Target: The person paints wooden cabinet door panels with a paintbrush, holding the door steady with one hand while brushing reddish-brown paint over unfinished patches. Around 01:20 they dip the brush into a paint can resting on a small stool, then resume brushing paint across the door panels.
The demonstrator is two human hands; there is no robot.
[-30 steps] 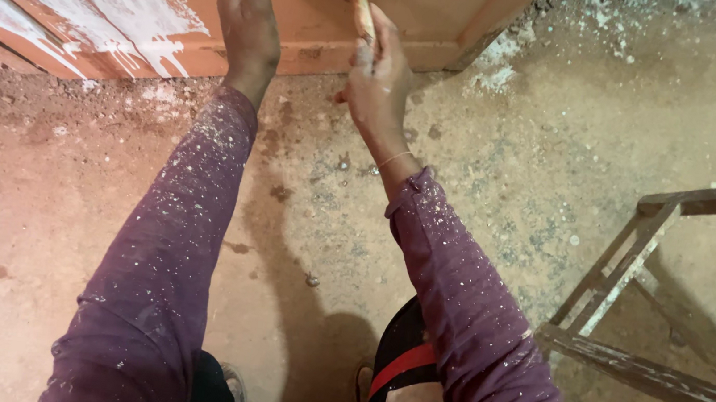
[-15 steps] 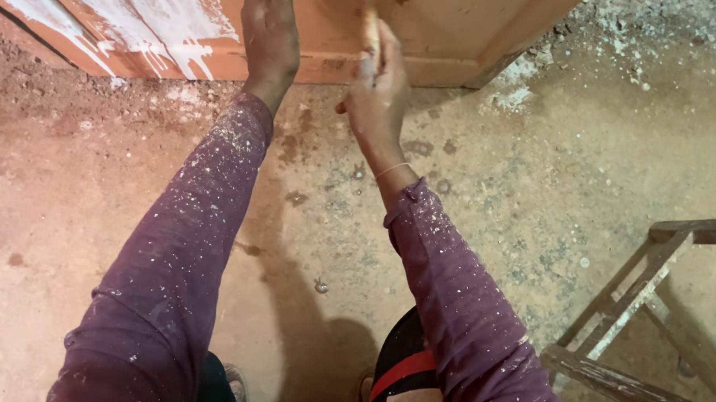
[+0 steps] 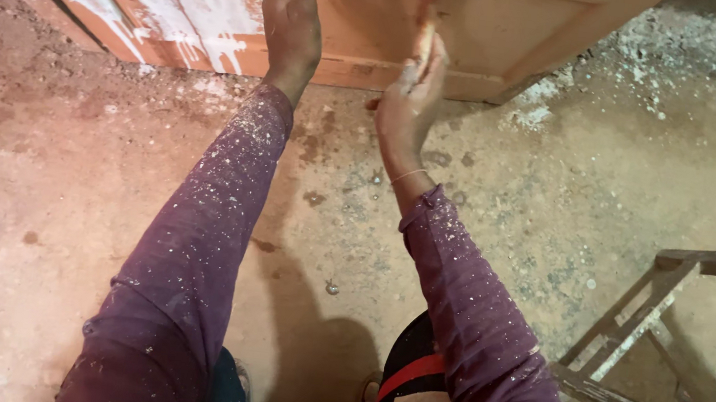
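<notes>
Warm, dim-ish light w/ orange cast from above/behind, dark body shadow on the floor (image 3: 314, 349) btwn the arms, slight blur at top edge, corners darker.

2 hands (image 3: 292, 27), 1 door panel (image 3: 486, 27), 1 metal frame (image 3: 655, 352)
</notes>
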